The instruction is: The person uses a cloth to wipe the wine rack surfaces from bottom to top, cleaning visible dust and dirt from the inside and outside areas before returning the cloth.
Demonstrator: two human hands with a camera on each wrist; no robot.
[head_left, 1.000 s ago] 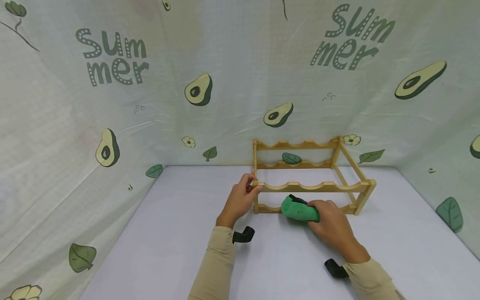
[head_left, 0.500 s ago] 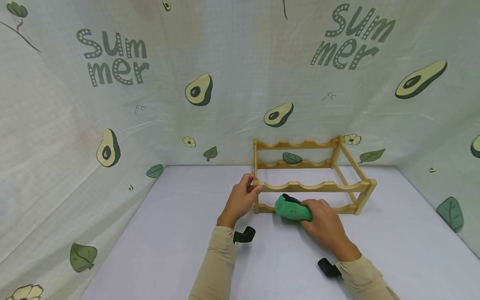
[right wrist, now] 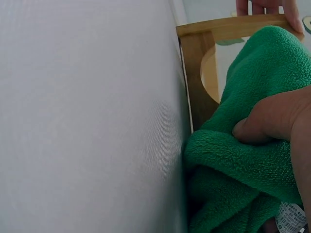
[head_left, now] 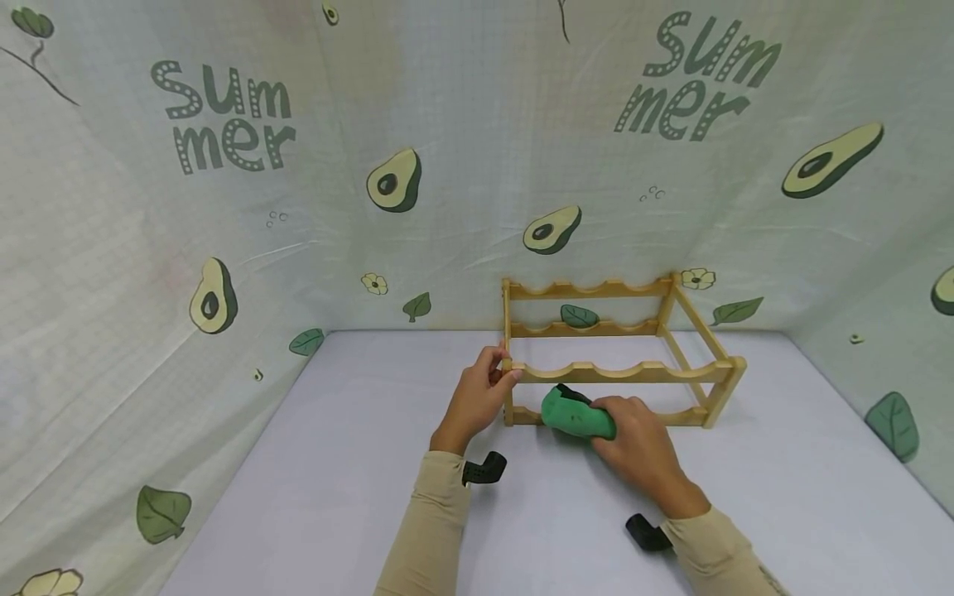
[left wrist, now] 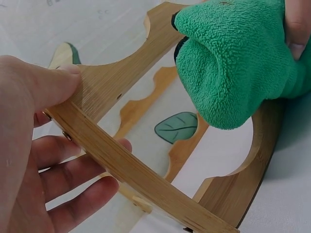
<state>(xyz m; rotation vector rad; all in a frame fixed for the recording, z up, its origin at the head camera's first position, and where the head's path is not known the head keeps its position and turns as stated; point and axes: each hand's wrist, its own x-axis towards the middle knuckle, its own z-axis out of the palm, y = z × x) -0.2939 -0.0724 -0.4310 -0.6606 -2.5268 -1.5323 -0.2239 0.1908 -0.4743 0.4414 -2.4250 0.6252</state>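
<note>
A wooden wine rack (head_left: pixel 622 374) with scalloped rails stands on the white table. At its front left corner my left hand (head_left: pixel 477 397) grips the frame; in the left wrist view the thumb (left wrist: pixel 56 86) lies on the upper rail and the other fingers curl round the end piece. My right hand (head_left: pixel 639 443) holds a bunched green towel (head_left: pixel 574 414) with a black edge against the lower front rail, left of its middle. In the right wrist view the thumb presses into the towel (right wrist: pixel 262 63). The towel hides part of that rail.
Behind the rack hangs a pale curtain (head_left: pixel 462 273) printed with avocados, leaves and lettering. It also runs down both sides of the table (head_left: pixel 358 463). A small white printed label (right wrist: pixel 290 217) shows below the towel in the right wrist view.
My right hand has moved left along the lower front rail with the green towel, more slowly in the last half second. The left hand and the wine rack have stayed put.
</note>
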